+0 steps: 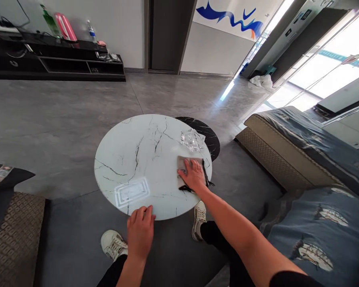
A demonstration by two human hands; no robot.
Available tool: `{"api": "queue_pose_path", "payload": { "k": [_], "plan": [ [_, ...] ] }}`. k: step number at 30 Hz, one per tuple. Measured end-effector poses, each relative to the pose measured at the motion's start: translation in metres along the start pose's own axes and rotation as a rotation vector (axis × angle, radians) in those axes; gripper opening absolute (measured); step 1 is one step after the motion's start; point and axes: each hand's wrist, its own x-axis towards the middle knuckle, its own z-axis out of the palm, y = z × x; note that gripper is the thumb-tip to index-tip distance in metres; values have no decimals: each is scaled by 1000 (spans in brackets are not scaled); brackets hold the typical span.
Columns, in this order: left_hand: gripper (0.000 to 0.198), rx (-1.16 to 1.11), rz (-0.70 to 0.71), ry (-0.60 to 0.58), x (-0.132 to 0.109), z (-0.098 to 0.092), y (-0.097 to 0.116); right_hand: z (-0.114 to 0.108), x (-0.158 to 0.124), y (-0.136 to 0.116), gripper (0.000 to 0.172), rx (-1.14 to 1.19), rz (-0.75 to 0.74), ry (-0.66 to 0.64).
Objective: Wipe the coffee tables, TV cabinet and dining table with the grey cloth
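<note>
A round white marble table (131,159) stands in front of me. My right hand (194,175) lies flat with its fingers spread on a grey cloth (184,163) near the table's right edge, pressing it down. My left hand (140,231) rests at the near rim of the table, its fingers bent over the edge and holding nothing. A crumpled piece of clear plastic (192,139) lies on the table just beyond the cloth.
A smaller black marble table (208,133) sticks out behind the white one. A sofa with a blue cover (311,159) runs along the right. A black TV stand (56,61) with bottles lines the far wall. A patterned seat (14,235) is at left.
</note>
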Motion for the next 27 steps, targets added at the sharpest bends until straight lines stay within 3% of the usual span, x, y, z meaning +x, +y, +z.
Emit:
{"api": "queue_pose_path", "payload": {
  "k": [3,5,8,12,14,16,17,19,23,27],
  "plan": [
    [22,-41,53,-26,-5,5,18,10,-37,17,75,-20,-2,5],
    [20,-68,75,-13,-9,10,27,15,-51,-5,76,-9,-124,-35],
    [24,-80,92,14,-11,17,35,18,-50,-81,83,58,-433,-120],
    [25,-162,80,-9,-7,18,38,29,-15,-225,89,171,-859,-167],
    [22,-211,58,-12,-4,17,39,39,10,-285,89,191,-941,-171],
    [20,-239,40,-31,-2,18,39,47,39,-318,89,195,-966,-158],
    [20,-247,37,-46,-1,18,38,49,55,-323,88,194,-961,-148],
    [20,-264,44,-72,0,20,37,47,90,-309,86,185,-881,-130],
    [18,-285,45,-71,0,21,36,27,145,-217,87,143,-495,-131],
    [17,-266,50,-60,-1,20,37,11,143,-130,86,93,-188,-136]
  ]
}}
